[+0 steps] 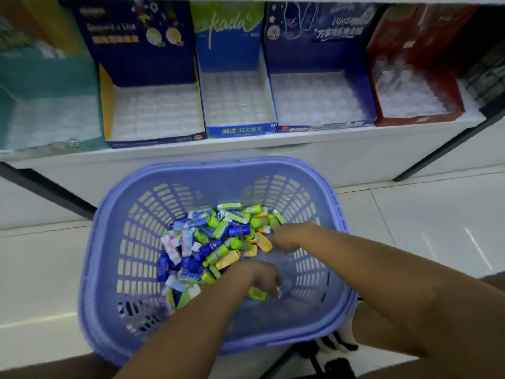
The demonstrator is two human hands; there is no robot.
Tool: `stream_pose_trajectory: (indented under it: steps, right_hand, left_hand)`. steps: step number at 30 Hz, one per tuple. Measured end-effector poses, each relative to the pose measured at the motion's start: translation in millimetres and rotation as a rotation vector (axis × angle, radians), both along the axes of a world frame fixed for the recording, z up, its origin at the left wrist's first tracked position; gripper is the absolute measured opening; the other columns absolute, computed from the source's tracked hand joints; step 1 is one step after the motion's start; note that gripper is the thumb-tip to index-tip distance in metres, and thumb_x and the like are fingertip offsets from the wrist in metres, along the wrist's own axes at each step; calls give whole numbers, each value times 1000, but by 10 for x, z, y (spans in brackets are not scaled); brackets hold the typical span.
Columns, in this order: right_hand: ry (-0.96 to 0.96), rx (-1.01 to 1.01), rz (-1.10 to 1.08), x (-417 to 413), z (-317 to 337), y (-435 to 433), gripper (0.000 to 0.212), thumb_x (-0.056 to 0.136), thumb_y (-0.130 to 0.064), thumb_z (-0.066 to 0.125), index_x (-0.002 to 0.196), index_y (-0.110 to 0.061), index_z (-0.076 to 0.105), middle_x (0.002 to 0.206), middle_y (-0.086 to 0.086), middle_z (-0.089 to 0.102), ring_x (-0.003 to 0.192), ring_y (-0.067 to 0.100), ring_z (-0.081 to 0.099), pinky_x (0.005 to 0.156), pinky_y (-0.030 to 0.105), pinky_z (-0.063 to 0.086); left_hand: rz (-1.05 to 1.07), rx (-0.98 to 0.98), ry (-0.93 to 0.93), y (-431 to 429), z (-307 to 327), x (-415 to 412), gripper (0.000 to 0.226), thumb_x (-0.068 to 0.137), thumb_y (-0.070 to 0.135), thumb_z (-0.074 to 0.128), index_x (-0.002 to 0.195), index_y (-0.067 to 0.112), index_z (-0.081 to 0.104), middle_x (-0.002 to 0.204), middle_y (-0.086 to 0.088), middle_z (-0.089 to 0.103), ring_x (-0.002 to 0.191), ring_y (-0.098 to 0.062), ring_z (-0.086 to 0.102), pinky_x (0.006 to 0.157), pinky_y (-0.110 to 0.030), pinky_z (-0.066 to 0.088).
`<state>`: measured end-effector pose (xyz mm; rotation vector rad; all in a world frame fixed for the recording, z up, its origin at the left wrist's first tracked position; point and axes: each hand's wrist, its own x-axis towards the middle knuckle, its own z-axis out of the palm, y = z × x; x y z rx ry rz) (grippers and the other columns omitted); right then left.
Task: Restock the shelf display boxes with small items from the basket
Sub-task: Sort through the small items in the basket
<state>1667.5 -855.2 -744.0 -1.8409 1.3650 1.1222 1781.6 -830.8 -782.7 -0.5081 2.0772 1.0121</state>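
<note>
The small wrapped items [216, 242], in green, blue, yellow and pink-and-white wrappers, lay heaped in the bottom of a lilac slotted plastic basket [114, 242], piled mostly toward its left and far side, with the near right part of the basket floor bare. Both hands were down inside the basket. The left hand [259, 277] rested at the near edge of the heap with its fingers curled downward; they were blurred, and a green-wrapped piece [257, 294] showed just beneath them, but whether the grip had closed on it could not be told. The right hand [289, 237] lay at the far right edge of the pile, fingers bent in toward the yellow and green pieces; how far that grip was open, or whether it held anything, could not be told either.

The basket stood on a pale tiled floor [410, 228] directly before a low white shelf [273, 154]. On the shelf a row of open-fronted display boxes stood side by side: a teal box [49, 77] at the left, then a dark blue box with a yellow inner wall [136, 50], a blue and green box lettered "kada" [232, 36], a dark blue box lettered "ERASER" [314, 36] and a red box [415, 50] at the right. Each held a clear moulded tray [237, 102], and only the red box's tray showed a few blurred pieces near its back.
</note>
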Motion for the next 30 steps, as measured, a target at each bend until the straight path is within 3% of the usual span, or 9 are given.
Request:
stream_pose_trajectory:
  steps: [5, 8, 10, 14, 17, 19, 22, 24, 30]
  right_hand:
    - [42, -40, 126, -1, -227, -38, 38, 91, -5, 52, 129, -2, 49, 128, 18, 55, 117, 36, 52, 91, 45, 43]
    - [87, -94, 268, 46, -352, -57, 31, 96, -8, 43, 126, -4, 53, 129, 14, 56, 122, 33, 49, 95, 44, 43]
    - [78, -119, 285, 46, -367, -103, 32, 99, -10, 36, 126, -5, 54, 130, 14, 56, 124, 33, 47, 101, 45, 39]
    - [89, -26, 381, 14, -322, -153, 29, 95, -10, 47, 122, -4, 56, 128, 14, 55, 122, 34, 45, 92, 45, 40]
    - [133, 65, 418, 25, -236, -190, 40, 87, -21, 64, 124, -7, 56, 122, 9, 59, 113, 27, 53, 79, 34, 44]
    - [82, 75, 333, 36, -46, -268, 36, 86, -27, 66, 115, -7, 60, 112, 6, 64, 103, 26, 58, 82, 34, 47]
    - [-59, -40, 131, -38, 295, -410, 40, 86, -31, 65, 117, -7, 61, 111, 7, 61, 105, 27, 55, 75, 32, 41]
    - [-131, -138, 29, -108, 453, -467, 40, 86, -30, 65, 119, -8, 59, 118, 10, 60, 108, 29, 55, 78, 32, 42]
    - [-493, -123, -518, -310, 778, -496, 41, 88, -18, 64, 124, -3, 51, 125, 14, 57, 107, 25, 57, 91, 34, 48]
  left_hand:
    - [-74, 56, -7, 50, -174, -59, 49, 91, 18, 60, 135, 2, 47, 138, -15, 49, 121, -30, 49, 104, -42, 39]
    - [-9, 85, 38, 51, -247, -67, 25, 88, 12, 60, 108, -2, 60, 103, -15, 57, 87, -25, 50, 76, -38, 42]
    - [30, 79, 52, 66, -257, -73, 7, 88, 9, 59, 88, 4, 55, 88, -13, 49, 69, -22, 43, 67, -35, 34]
    - [207, 133, 53, 63, -326, -55, 27, 94, 9, 52, 68, 9, 44, 69, -8, 37, 55, -14, 25, 65, -32, 29]
    - [357, 99, 47, 69, -373, -13, 14, 92, 14, 56, 90, 0, 55, 74, -4, 40, 64, -16, 38, 68, -28, 34]
    - [396, 49, 62, 88, -383, 21, 27, 87, 18, 64, 105, 0, 57, 86, -10, 48, 79, -23, 48, 70, -30, 34]
    - [370, 29, 64, 104, -385, 23, 28, 84, 22, 69, 90, -5, 63, 90, -27, 59, 94, -38, 60, 67, -39, 40]
    - [348, -2, 49, 104, -388, -2, 36, 84, 24, 68, 98, -9, 65, 102, -32, 60, 101, -41, 59, 78, -45, 45]
    - [350, 19, 14, 107, -438, 26, 35, 76, 28, 76, 102, 4, 73, 102, -15, 71, 96, -28, 65, 79, -37, 49]
